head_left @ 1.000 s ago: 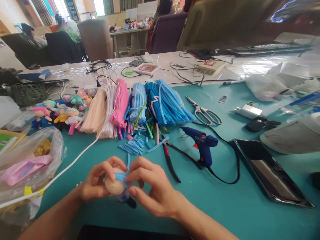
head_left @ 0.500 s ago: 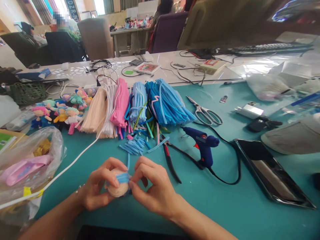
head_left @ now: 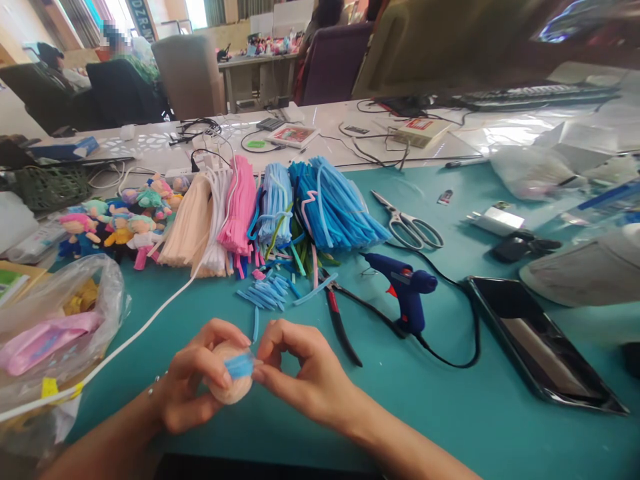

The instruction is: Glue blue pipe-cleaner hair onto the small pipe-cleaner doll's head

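Observation:
My left hand (head_left: 197, 377) is closed around a peach fuzzy ball (head_left: 231, 392), its thumb and fingers at the ball's left and top. Short light-blue pipe cleaner pieces (head_left: 239, 366) lie side by side across the ball. At their right end, the thumb and forefinger of my right hand (head_left: 305, 370) are pinched together; the fingertips partly hide that end. Just beyond my hands, a loose blue pipe cleaner piece (head_left: 255, 324) lies on the green mat, near a pile of cut blue pieces (head_left: 267, 291).
Bundles of peach (head_left: 187, 223), pink (head_left: 239, 207) and blue pipe cleaners (head_left: 340, 207) stand behind. Red-handled pliers (head_left: 336, 320), a blue glue gun (head_left: 407, 287) and scissors (head_left: 407, 223) lie to the right. Small dolls (head_left: 120, 223) and a plastic bag (head_left: 107, 287) are left; a white cable (head_left: 150, 319) crosses there.
The ball has shifted slightly left and down and has turned, so its blue pieces slant more. My right hand has moved a little left with it, its fingertips still at the blue ends.

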`<state>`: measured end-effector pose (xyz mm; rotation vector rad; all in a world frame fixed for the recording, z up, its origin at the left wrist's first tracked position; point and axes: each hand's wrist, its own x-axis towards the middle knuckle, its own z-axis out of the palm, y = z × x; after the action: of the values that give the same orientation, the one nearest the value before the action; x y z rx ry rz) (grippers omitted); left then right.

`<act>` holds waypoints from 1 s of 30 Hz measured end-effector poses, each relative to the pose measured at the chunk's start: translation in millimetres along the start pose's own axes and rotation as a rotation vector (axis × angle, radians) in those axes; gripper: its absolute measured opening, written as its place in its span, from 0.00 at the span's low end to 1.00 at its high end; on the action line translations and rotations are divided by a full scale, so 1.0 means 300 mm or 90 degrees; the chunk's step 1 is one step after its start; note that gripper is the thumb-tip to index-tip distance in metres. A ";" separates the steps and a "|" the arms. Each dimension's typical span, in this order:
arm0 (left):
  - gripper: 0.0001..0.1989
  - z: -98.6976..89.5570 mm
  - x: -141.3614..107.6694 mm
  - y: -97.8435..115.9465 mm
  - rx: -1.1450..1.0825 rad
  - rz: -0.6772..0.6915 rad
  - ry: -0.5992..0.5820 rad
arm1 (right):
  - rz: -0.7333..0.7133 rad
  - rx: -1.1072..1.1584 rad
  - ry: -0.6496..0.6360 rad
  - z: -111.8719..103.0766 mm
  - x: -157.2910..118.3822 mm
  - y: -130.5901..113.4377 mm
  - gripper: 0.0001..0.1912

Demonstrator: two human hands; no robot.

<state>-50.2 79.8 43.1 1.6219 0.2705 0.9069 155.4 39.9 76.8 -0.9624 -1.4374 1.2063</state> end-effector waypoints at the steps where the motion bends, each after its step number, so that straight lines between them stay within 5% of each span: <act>1: 0.13 0.000 0.002 0.001 -0.009 -0.002 0.001 | -0.011 -0.009 -0.004 0.000 -0.001 0.000 0.07; 14: 0.10 -0.001 0.026 -0.020 -0.254 -0.153 0.010 | -0.071 -0.096 0.003 0.000 -0.001 0.006 0.04; 23: 0.12 0.006 0.069 -0.010 -0.356 -0.254 0.148 | -0.235 -0.259 0.018 -0.022 0.008 0.036 0.04; 30: 0.13 0.003 0.066 -0.018 -0.372 -0.312 0.173 | -0.279 -0.361 -0.001 -0.035 0.012 0.034 0.09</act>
<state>-34.6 92.8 46.1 0.8378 0.5113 0.7296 164.6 47.5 67.7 -0.9388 -1.9174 0.4825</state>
